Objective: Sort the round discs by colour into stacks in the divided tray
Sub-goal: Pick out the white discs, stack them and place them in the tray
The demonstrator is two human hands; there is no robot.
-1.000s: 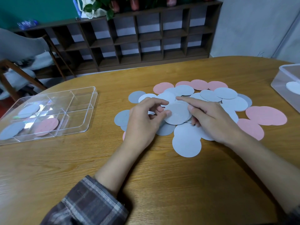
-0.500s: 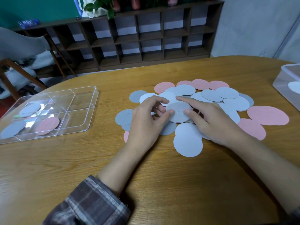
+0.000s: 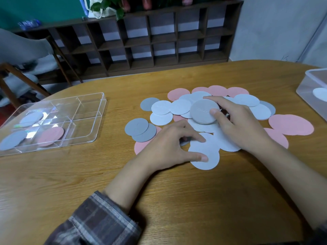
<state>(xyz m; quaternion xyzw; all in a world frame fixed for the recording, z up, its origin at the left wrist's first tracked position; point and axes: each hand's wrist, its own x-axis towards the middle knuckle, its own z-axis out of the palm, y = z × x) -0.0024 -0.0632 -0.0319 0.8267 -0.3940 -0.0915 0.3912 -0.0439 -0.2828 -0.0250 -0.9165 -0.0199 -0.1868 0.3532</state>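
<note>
A loose pile of round discs in grey, pale blue-white and pink lies on the wooden table (image 3: pixel 53 183). My right hand (image 3: pixel 238 128) holds a small stack of grey discs (image 3: pixel 202 111) tilted above the pile, thumb on top and forefinger along the far edge. My left hand (image 3: pixel 169 147) rests on the near side of the pile, thumb and forefinger spread on a pale disc (image 3: pixel 203 154). The clear divided tray (image 3: pixel 85 137) sits at the left, with a pink disc (image 3: pixel 50 136) in one compartment and pale discs (image 3: pixel 12 142) in two others.
Two grey discs (image 3: pixel 137 127) lie at the pile's left edge and pink discs (image 3: pixel 291 124) at its right. A clear plastic box (image 3: pixel 311 89) stands at the table's right edge. A dark cubby shelf and a wooden chair stand beyond the table.
My left hand let go of the grey discs and dropped toward me onto the near pale disc. My right hand kept the grey discs and lifted them slightly away.
</note>
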